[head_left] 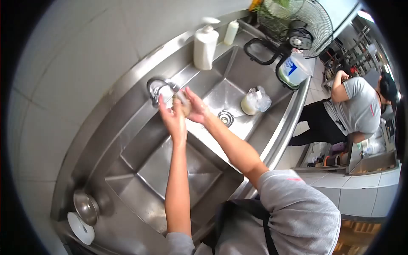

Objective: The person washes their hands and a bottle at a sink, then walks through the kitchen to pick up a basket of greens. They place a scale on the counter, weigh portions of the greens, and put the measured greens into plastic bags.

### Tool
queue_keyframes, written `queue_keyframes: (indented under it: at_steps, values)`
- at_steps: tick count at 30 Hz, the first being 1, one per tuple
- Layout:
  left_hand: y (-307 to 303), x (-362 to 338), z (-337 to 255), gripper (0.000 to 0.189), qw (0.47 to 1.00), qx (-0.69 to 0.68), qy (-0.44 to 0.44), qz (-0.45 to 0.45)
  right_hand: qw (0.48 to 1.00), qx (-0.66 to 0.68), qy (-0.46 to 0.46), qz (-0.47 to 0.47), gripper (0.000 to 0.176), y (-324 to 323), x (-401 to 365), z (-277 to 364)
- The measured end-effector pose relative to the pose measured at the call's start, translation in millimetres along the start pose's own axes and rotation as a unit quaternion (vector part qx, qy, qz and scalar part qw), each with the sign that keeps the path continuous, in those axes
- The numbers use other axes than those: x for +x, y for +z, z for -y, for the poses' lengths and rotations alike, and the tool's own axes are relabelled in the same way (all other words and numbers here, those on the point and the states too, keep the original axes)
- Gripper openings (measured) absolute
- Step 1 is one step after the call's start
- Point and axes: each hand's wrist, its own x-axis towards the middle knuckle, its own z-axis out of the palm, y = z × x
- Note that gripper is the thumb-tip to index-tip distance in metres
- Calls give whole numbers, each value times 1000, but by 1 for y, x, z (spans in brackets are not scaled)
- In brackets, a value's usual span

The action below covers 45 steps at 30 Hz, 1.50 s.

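1. Head view, the hold: the left hand [175, 122] and the right hand [198, 109] come together around a pale rounded item [186, 108]. The grip is closed on it from both sides, palms facing and fingers mostly extended. Its exact outline is blurred and partly covered by the fingers.

2. Head view, position: the item is just beside the spout of the faucet [160, 83], over the sink [149, 173]. A whitish blur near the fingers may be water, but I cannot tell for sure.

3. Head view, handling: light, even pressure from both palms would suit a surface that could be slippery. Turning the item a little at a time, with one hand supporting while the other shifts, should expose every side without losing hold. Keeping it low over the basin would limit splashing and soften a drop; the knuckles need room from the metal spout.

4. Head view, surroundings: a clear plastic container [250, 103] with pale contents sits near the drain [225, 119], and a white pump bottle [205, 49] stands on the ledge. Elbows should stay clear of both.
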Motion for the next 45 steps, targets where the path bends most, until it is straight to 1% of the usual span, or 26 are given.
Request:
queue_keyframes:
  at_steps: [3, 5, 6, 9, 12, 14, 16, 17, 18, 19, 21, 23, 25, 26, 27, 29, 31, 32, 33, 35, 38, 39, 41, 42, 43, 45]
  values:
    - [10, 28, -12, 54, 999, -3, 38, 6, 999, 42, -25, 3, 28, 3, -10, 15]
    - [7, 46, -15, 53, 992, -35, -92, 83, 998, 57, 28, 18, 28, -6, -33, 28]
    - [17, 44, -18, 53, 992, -29, -89, 86, 999, 39, 30, -15, 27, -14, -46, 37]
    - [41, 36, -18, 52, 989, 121, -78, 3, 993, -2, 111, -33, 24, -70, -76, 79]
    - [85, 18, 0, 52, 974, -182, 33, -129, 977, -156, 41, -139, 15, -115, -112, 130]
    - [104, 20, 52, 48, 967, -218, -90, -93, 967, -191, 35, -164, 11, -133, -119, 173]
    - [144, 12, 102, 44, 977, -161, -117, 78, 948, -268, -61, -162, 7, -141, -118, 220]
    - [177, 9, 103, 43, 966, -128, -189, 121, 934, -279, -137, -176, 4, -150, -108, 245]
    - [209, 8, 104, 42, 947, -92, -263, 163, 832, -404, -228, -305, 15, -135, -104, 269]
    - [233, 10, 113, 40, 932, -50, -294, 205, 762, -479, -328, -288, 31, -147, -90, 295]
    - [285, 18, 145, 39, 914, -21, -323, 247, 557, -657, -356, -362, 34, -141, -80, 352]
    - [329, 28, 187, 29, 953, 97, -136, 252, 403, -740, -289, -455, 32, -124, -75, 385]
    - [368, 42, 188, 24, 959, 148, -65, 234, 409, -771, -191, -449, 34, -127, -68, 418]
    - [389, 54, 185, 21, 955, 199, 10, 218, 331, -823, -128, -443, 43, -126, -69, 424]
    - [407, 68, 189, 23, 936, 250, 83, 232, 323, -866, 14, -382, 48, -96, -74, 427]
    - [443, 96, 204, 29, 887, 324, 134, 302, 465, -756, -52, -458, 59, -148, -49, 434]
    - [469, 110, 215, 39, 803, 436, 227, 338, 445, -736, 130, -493, 68, -164, -29, 446]
    - [477, 116, 219, 49, 763, 469, 218, 389, 362, -735, 116, -562, 67, -170, -23, 446]
    - [482, 117, 225, 49, 766, 464, 214, 389, 356, -736, 120, -563, 67, -186, -16, 455]
    - [485, 114, 239, 51, 772, 466, 223, 371, 446, -659, -141, -589, 56, -220, -3, 473]
    - [479, 115, 240, 48, 792, 429, 219, 375, 479, -661, -160, -555, 39, -176, -1, 484]
    - [480, 115, 234, 48, 786, 441, 211, 377, 479, -658, -152, -560, 39, -211, 12, 488]
    - [488, 117, 246, 51, 788, 453, 216, 356, 357, -718, -279, -529, 27, -301, 28, 504]
    - [488, 119, 250, 52, 779, 463, 237, 351, 282, -785, -246, -494, 20, -293, 14, 490]
    - [489, 122, 251, 52, 782, 460, 235, 350, 278, -787, -244, -494, 20, -283, 6, 468]
    - [483, 123, 252, 53, 792, 418, 226, 384, 38, -850, -32, -525, 24, -272, -4, 421]
